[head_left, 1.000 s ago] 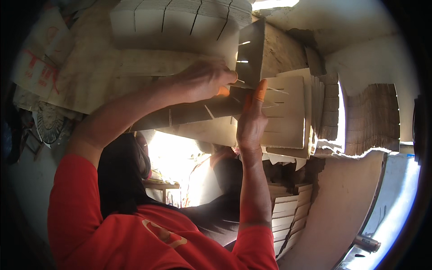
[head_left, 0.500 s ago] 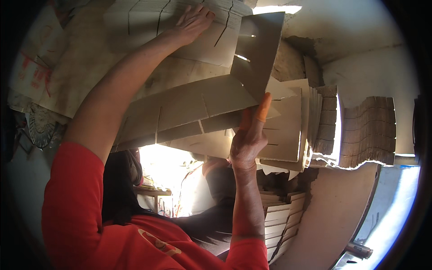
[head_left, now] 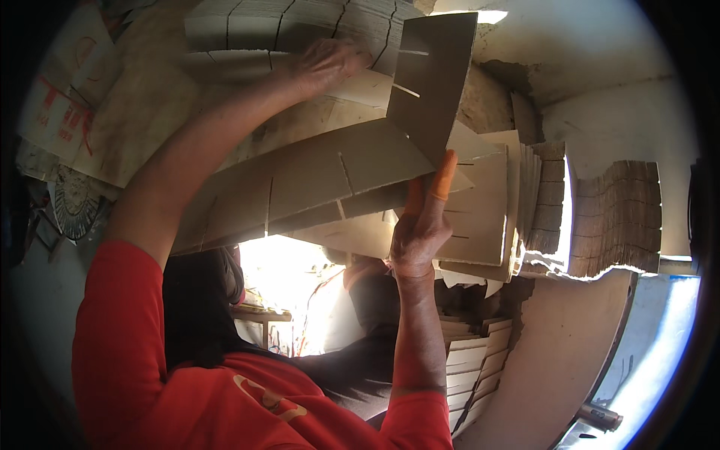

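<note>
Your hands hold slotted cardboard strips
Your left hand (head_left: 326,64) lies flat, fingers spread, on the upper strip (head_left: 360,86); your right hand (head_left: 420,225) pinches the long strip (head_left: 315,180) mid-frame

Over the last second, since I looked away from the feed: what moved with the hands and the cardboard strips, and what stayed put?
The left hand left the spot beside the right hand and reached up and away onto the stack of slotted cardboard sheets. A short slotted strip now stands upright, crossing the long slotted strip, which swung into fuller view. The right hand stayed under the long strip, its orange-capped fingers pressed to the crossing. The cardboard stacks at right did not move.
</note>
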Tool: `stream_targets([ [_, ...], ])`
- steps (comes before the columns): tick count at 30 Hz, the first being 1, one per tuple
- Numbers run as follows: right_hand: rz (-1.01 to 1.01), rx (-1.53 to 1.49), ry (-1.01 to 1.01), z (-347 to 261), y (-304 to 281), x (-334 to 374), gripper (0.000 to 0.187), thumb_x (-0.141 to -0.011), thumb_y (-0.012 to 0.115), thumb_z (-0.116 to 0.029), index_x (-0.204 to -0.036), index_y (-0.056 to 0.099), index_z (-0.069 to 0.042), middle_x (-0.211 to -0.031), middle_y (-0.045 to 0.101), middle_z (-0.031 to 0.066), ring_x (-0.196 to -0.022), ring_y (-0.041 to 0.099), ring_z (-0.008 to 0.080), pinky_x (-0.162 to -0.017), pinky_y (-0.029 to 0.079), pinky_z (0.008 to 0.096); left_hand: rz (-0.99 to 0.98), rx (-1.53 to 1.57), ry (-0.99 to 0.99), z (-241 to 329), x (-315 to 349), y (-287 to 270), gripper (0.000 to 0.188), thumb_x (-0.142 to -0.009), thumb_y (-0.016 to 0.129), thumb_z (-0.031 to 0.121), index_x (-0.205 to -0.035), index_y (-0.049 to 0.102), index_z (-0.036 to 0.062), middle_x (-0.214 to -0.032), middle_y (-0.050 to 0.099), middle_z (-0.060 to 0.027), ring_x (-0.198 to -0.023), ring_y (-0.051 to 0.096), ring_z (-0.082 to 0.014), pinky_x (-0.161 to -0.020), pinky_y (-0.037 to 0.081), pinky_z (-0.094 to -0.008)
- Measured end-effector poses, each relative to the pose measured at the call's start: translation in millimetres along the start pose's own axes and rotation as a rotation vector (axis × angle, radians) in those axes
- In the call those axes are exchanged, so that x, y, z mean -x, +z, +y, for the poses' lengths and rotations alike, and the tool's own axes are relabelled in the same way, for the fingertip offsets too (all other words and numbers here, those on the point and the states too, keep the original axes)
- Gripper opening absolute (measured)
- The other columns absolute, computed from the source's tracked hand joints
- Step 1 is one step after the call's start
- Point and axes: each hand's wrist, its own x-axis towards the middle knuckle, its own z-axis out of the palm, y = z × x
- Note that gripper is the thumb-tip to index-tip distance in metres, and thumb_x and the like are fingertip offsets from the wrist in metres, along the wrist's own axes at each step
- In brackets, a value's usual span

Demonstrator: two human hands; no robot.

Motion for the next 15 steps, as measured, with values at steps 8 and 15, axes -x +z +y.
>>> stream_targets([
  [8,0.055,0.060,-0.124,0.1,-3.4,-3.3,0.063,-0.088,0.049,0.010,-0.145,0.024,-0.003,-0.115,0.061,0.0230,-0.078,0.068,0.0230,-0.065,0.054,0.0275,0.017,0.026,-0.002,13.1,2.2,4.3,0.015,-0.069,0.059,-0.003,-0.082,0.055,0.0037,-0.076,0.055,-0.0099,-0.079,0.058,-0.0279,-0.065,0.049,-0.0391],
  [15,-0.021,0.018,0.056,-2.3,-4.8,3.3,0.059,-0.091,0.052,0.005,-0.144,0.028,-0.003,-0.121,0.059,0.0206,-0.098,0.063,0.0194,-0.080,0.051,0.0277,0.104,0.079,0.037,28.3,4.6,-3.5,0.015,-0.067,0.058,-0.005,-0.081,0.055,0.0026,-0.075,0.056,-0.0097,-0.077,0.058,-0.0283,-0.062,0.048,-0.0383],
])
